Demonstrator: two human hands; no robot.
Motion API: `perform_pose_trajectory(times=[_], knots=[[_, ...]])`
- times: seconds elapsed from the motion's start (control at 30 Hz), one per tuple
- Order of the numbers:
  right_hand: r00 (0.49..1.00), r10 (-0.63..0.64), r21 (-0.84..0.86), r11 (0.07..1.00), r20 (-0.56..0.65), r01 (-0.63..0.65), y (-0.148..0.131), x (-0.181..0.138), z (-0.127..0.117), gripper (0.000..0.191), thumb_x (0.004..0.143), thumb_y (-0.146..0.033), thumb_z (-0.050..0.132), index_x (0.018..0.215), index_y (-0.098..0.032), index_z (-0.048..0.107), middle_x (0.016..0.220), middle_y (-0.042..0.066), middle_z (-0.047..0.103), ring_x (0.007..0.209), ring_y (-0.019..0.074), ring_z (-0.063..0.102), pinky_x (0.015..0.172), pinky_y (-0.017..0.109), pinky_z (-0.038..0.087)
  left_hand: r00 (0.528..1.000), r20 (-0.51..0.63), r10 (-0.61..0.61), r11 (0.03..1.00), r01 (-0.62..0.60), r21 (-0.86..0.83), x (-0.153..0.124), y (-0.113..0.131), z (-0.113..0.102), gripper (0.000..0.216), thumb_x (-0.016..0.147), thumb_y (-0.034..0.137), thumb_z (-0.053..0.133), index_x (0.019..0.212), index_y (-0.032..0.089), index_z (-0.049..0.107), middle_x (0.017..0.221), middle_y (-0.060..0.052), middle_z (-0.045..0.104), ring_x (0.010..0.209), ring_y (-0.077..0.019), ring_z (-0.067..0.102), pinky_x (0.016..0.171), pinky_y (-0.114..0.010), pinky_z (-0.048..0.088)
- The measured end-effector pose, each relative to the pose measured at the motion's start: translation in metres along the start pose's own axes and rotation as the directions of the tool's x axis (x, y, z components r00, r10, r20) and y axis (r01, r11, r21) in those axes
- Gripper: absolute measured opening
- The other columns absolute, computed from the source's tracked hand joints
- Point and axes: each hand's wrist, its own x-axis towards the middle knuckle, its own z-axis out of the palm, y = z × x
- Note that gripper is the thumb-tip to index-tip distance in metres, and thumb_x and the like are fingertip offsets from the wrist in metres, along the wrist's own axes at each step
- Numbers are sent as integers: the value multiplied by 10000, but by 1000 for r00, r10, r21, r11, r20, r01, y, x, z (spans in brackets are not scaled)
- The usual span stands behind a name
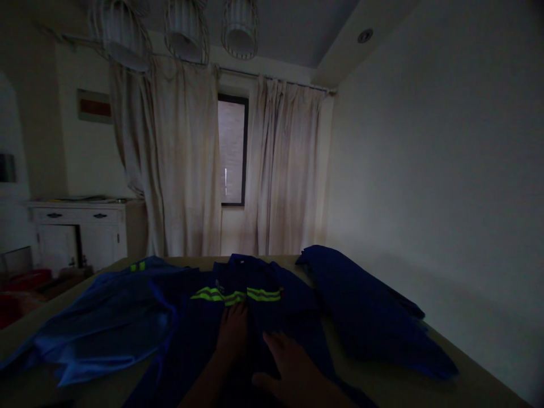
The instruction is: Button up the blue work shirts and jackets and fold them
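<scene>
A dark blue work jacket (293,309) lies spread on the table, its collar (244,262) at the far end. Yellow-green reflective stripes (263,294) cross its chest. My left hand (233,328) rests on the jacket's front just below the stripe, its fingers stretched forward. Closer to me, my right hand (289,360) is over the right side of the front, thumb and fingers apart; whether it touches the cloth is hard to tell in the dim light. Neither hand appears to hold anything.
On the left lies a lighter blue garment (106,323) with small yellow-green marks, against the jacket. A dark blue garment (357,300) lies on the right, near the wall. The table (374,379) has a pale cover. Beyond are curtains (182,158) and a white cabinet (102,232).
</scene>
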Motion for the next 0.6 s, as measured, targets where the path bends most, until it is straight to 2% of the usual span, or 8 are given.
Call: perform_pose_trajectory(times=[0.07, 0.13, 0.2, 0.3, 0.37, 0.43, 0.5, 0.6], knots=[[999, -34, -39, 999, 35, 35, 9, -2, 9, 888, 856, -733, 618, 1532, -173, 481, 1609, 209, 358, 1489, 448, 311, 1200, 634, 229, 999, -53, -9, 999, 7, -44, 5, 0, -7, 461, 944, 113, 387, 1324, 163, 643, 1455, -153, 586, 1359, -309, 508, 1131, -497, 383], [996, -73, -93, 993, 57, 78, 18, 3, 14, 839, 891, -718, 582, 1511, -158, 505, 1640, 194, 290, 1520, 416, 256, 1224, 610, 180, 999, -45, -2, 998, -1, -62, 8, -1, -12, 419, 961, 107, 350, 1207, 135, 689, 1326, -167, 657, 1269, -301, 574, 1085, -467, 428], [995, -88, -134, 987, 53, 94, 24, 14, 13, 803, 925, -700, 542, 1513, -154, 497, 1652, 180, 268, 1533, 379, 241, 1238, 578, 161, 999, 8, 43, 996, -42, -77, 7, -3, -14, 415, 948, 95, 381, 1243, 127, 672, 1324, -163, 662, 1255, -279, 591, 1094, -427, 429], [997, -79, -149, 985, 20, 82, 29, 30, 8, 664, 994, -596, 489, 1485, -151, 522, 1622, 172, 364, 1511, 338, 311, 1231, 537, 196, 988, 77, 136, 986, -127, -108, -6, -3, -12, 451, 957, 124, 425, 1368, 150, 609, 1444, -145, 601, 1342, -254, 545, 1142, -389, 396], [996, -87, -139, 987, -20, 83, 31, 36, 5, 486, 1036, -440, 448, 1402, -157, 596, 1565, 154, 470, 1458, 296, 407, 1209, 471, 255, 980, 103, 169, 979, -156, -128, -24, 0, -7, 441, 1008, 221, 412, 1409, 156, 581, 1493, -150, 562, 1383, -273, 514, 1171, -436, 373], [994, -80, -111, 991, -73, 72, 31, 36, 2, 370, 1029, -302, 428, 1275, -159, 664, 1420, 136, 613, 1337, 247, 534, 1144, 379, 343, 980, 89, 180, 975, -166, -144, -48, 3, -1, 483, 1049, 353, 371, 1450, 145, 543, 1538, -160, 513, 1416, -297, 480, 1200, -496, 333], [991, -42, -76, 997, -130, 32, 28, 31, -5, 320, 1015, -240, 416, 1171, -164, 685, 1232, 113, 703, 1177, 216, 627, 1039, 317, 417, 980, 52, 194, 971, -184, -155, -70, 5, 5, 570, 1059, 472, 336, 1507, 150, 476, 1593, -152, 440, 1461, -301, 423, 1225, -520, 292], [985, 45, -92, 994, -168, -61, 15, 18, -20, 271, 1003, -218, 420, 1112, -192, 666, 1102, 86, 731, 1029, 219, 682, 908, 306, 459, 969, 27, 246, 956, -238, -168, -89, 3, 5, 566, 1061, 484, 323, 1556, 224, 411, 1639, -102, 376, 1508, -291, 345, 1239, -516, 256]])
